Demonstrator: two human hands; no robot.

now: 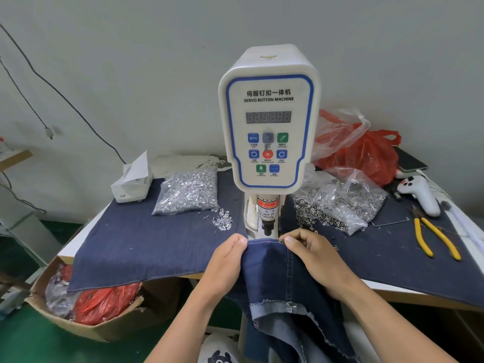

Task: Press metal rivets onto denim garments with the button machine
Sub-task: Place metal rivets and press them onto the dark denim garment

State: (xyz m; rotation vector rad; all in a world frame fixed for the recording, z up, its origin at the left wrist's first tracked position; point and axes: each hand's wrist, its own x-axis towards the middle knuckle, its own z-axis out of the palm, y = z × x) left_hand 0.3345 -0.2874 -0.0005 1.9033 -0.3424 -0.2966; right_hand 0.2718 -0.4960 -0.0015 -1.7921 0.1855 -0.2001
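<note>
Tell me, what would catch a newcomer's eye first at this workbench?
The tall white servo button machine stands dead centre, its blue-rimmed control panel facing the camera. Just below its press head, the left hand and right hand pinch the hemmed edge of a dark denim garment, stretching it between them. Bags of shiny metal rivets flank the machine, and yellow-handled pliers lie at the right.

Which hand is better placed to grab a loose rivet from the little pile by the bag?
Left hand: the small loose rivet pile lies just beyond it, left of the white button machine.
</note>
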